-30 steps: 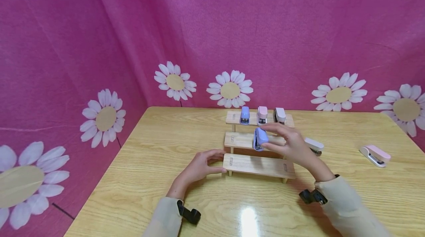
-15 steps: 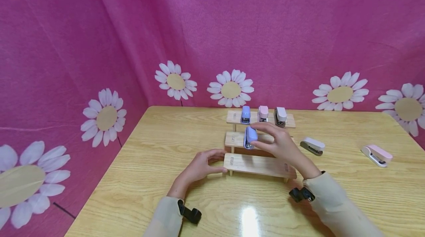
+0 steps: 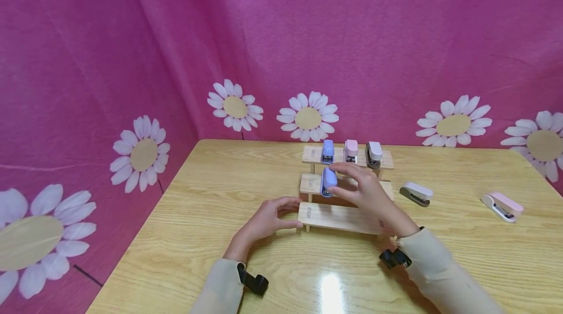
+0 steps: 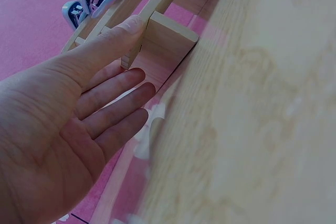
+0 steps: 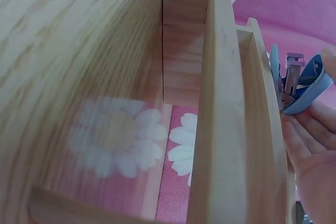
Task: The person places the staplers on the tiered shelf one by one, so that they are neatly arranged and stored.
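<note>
My right hand (image 3: 367, 192) pinches a blue-purple stapler (image 3: 328, 182) between thumb and fingers, low over the middle step of a three-tier wooden display rack (image 3: 338, 218). In the right wrist view, the stapler (image 5: 299, 85) stands right at a step's edge, its front end showing. My left hand (image 3: 266, 219) holds the left end of the lowest step, thumb at its front corner and forefinger behind. The other fingers of the left hand (image 4: 68, 114) extend beside the rack in the left wrist view. On the top step stand blue (image 3: 328, 151), pink (image 3: 351, 150) and white (image 3: 374, 154) staplers.
A white stapler (image 3: 416, 194) lies on the wooden table (image 3: 211, 182) just right of the rack. Farther right is a pink and white stapler (image 3: 502, 206). A magenta cloth (image 3: 374, 50) with daisies hangs behind the table and along its left side.
My right hand has carried the blue-purple stapler leftward along the middle step and turned it straighter. The white stapler on the table has come fully into sight. The left hand stays at the rack.
</note>
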The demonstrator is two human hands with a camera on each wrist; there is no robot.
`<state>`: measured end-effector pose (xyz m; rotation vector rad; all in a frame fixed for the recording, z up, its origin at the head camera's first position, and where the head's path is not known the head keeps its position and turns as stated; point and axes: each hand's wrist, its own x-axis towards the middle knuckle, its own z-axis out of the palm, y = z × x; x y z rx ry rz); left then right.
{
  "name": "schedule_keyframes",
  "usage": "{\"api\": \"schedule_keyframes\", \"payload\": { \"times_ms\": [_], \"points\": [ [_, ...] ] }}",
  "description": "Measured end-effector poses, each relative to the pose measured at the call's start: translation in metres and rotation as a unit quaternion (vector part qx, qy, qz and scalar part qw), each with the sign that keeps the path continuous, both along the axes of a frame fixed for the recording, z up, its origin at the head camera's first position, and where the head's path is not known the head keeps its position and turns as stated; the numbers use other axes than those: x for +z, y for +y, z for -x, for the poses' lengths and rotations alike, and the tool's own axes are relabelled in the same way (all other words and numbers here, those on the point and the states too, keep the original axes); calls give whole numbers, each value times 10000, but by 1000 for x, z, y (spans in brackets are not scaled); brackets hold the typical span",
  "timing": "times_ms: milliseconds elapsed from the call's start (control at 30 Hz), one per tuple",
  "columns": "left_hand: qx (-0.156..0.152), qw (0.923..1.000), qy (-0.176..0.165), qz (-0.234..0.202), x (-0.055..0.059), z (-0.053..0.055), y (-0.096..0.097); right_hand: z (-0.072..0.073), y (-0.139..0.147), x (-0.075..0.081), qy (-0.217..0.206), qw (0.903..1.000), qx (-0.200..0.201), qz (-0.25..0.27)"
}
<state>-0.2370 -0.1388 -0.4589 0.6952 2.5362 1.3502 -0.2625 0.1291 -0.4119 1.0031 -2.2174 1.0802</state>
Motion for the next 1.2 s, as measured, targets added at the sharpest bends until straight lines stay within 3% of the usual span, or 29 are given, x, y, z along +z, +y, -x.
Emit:
{"api": "schedule_keyframes", "payload": {
  "times_ms": [200,400,933,1200],
  "points": [
    [-35,10000,34,-50,1,0,0,-2,-3,0,-633,9980,-82,1],
    [15,10000,-68,56,2,0,0,-4,-7,0,-997,9948,-227,8],
    [43,9999,-136,47,4,0,0,-5,-10,2,-1565,9850,-690,-246],
    [65,9998,-191,53,3,-1,0,-6,-8,-1,-1395,9873,-690,-327]
  ]
}}
